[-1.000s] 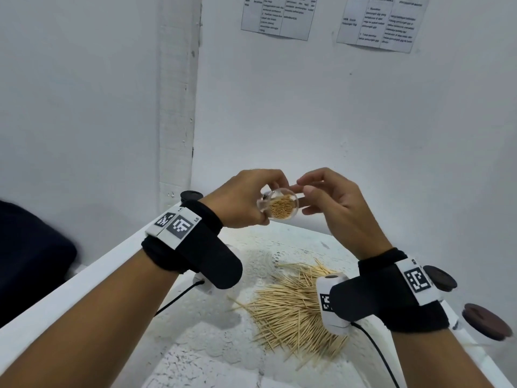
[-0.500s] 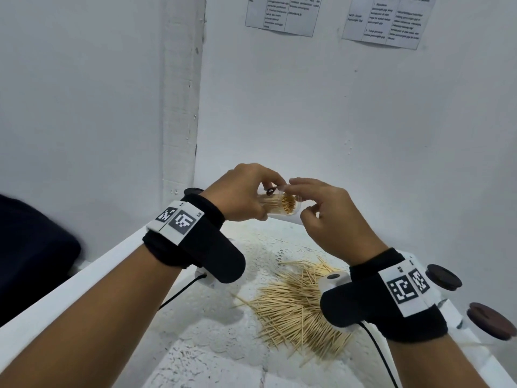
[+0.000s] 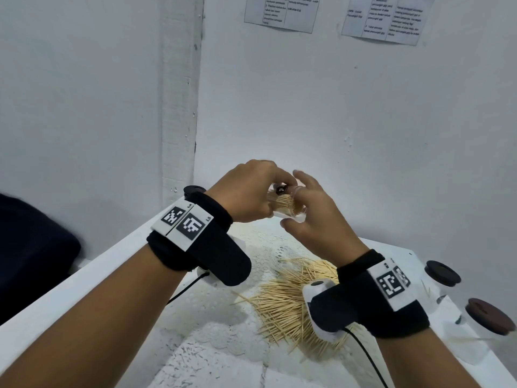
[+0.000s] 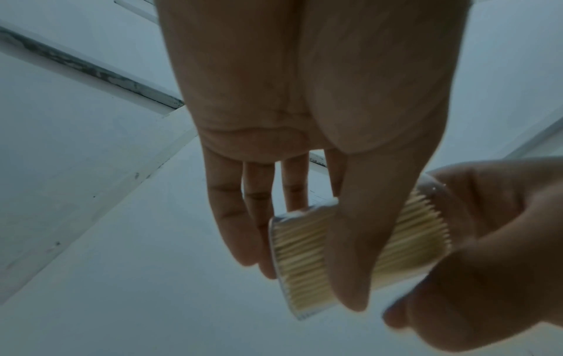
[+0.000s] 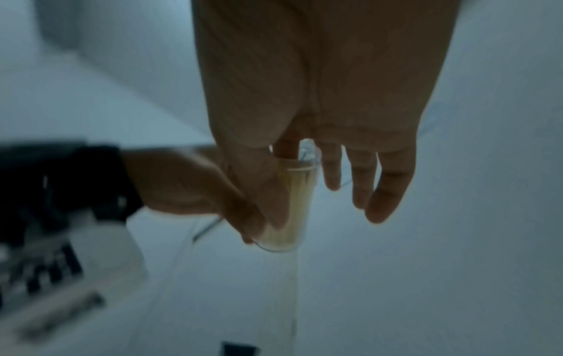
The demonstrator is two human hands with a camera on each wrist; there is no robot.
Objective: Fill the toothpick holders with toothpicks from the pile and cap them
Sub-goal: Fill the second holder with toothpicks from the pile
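Observation:
A clear toothpick holder [image 3: 285, 205] packed with toothpicks lies sideways in the air above the table, uncapped. My left hand [image 3: 251, 194] grips its closed end, thumb across the side [image 4: 350, 240] and fingers behind. My right hand [image 3: 319, 219] pinches the open end between thumb and forefinger [image 5: 274, 192], with the other fingers spread. The holder [image 5: 294, 204] looks full. The loose toothpick pile [image 3: 282, 303] lies on the table below the hands, partly hidden by my right wrist.
Two holders with dark brown caps [image 3: 442, 273] [image 3: 489, 315] stand at the table's right edge. The white table [image 3: 212, 345] has a patterned surface and a raised left rim [image 3: 84, 275]. A white wall stands close behind. A dark object [image 3: 30, 261] sits at far left.
The holder has turned from mouth-toward-me to lying sideways. My right hand has moved from the rim's far side to close over the open end, its back now facing me.

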